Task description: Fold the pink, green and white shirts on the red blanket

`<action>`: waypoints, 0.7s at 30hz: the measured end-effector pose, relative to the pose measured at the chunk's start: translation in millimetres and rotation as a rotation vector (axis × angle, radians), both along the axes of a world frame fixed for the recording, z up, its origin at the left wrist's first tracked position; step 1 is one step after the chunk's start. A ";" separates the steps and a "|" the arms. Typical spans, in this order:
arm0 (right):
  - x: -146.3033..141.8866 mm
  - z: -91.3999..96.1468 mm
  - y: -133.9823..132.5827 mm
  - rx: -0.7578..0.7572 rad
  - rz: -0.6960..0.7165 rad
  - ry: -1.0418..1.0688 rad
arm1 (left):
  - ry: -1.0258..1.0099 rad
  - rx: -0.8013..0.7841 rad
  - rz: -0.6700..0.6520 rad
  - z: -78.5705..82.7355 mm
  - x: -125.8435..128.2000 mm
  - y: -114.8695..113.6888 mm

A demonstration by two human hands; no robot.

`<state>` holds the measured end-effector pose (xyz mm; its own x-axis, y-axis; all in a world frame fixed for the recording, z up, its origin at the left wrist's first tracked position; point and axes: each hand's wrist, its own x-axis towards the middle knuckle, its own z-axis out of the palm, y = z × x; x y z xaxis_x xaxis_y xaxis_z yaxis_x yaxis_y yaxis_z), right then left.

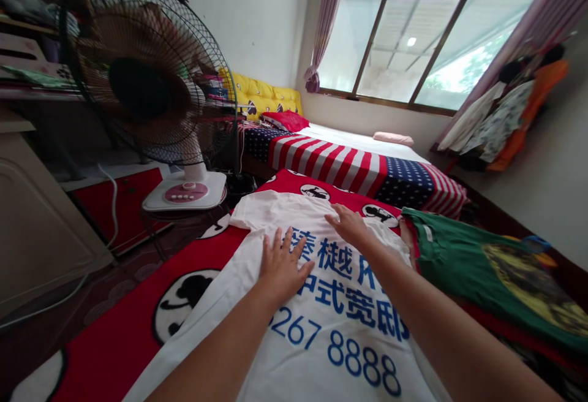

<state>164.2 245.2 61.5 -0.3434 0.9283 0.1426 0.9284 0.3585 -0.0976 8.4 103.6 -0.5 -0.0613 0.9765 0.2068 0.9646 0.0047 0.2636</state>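
A white T-shirt [321, 334] with blue printed characters and numbers lies spread flat on a red blanket [114, 341] with black-and-white cartoon patches. My left hand [281, 265] rests flat on the shirt's left part, fingers spread. My right hand [349, 224] lies flat nearer the shirt's far edge, fingers stretched out. Neither hand holds anything.
A green T-shirt [478, 267] with a yellow print lies to the right. A standing fan [151, 71] is at the left on a pink-and-white base. Beyond it is a bed [349, 163] with a stars-and-stripes cover, a window, and clothes hanging at right [509, 114].
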 end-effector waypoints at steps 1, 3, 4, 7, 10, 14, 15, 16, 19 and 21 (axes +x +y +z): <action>-5.8 -7.8 3.6 -0.003 0.017 0.008 | 0.001 0.001 0.000 -0.1 0.0 0.0; -17.0 -24.6 10.1 -0.050 0.040 0.015 | 0.003 0.000 -0.001 -0.3 0.2 0.0; -21.3 -31.2 13.8 -0.084 0.048 0.015 | 0.005 0.000 -0.002 -0.4 0.2 0.0; -23.3 -34.1 28.4 -0.160 0.068 0.011 | 0.011 -0.004 0.002 -0.4 0.3 0.1; -2.1 -12.7 43.3 -0.156 0.031 0.018 | 0.011 -0.010 0.005 0.0 0.1 0.5; 48.2 16.8 49.0 -0.041 -0.227 -0.018 | 0.004 -0.008 0.000 1.1 0.2 0.8; 60.1 19.6 48.1 -0.022 -0.295 -0.034 | 0.000 -0.007 0.001 1.3 0.3 0.8; 70.5 20.2 47.0 -0.015 -0.349 -0.049 | -0.003 -0.006 0.002 1.5 0.4 0.7; 90.3 13.5 45.4 -0.042 -0.421 -0.079 | -0.010 -0.005 0.005 0.9 0.5 0.7; 95.5 6.9 47.6 -0.054 -0.435 -0.079 | -0.011 -0.003 0.005 -0.1 0.4 0.8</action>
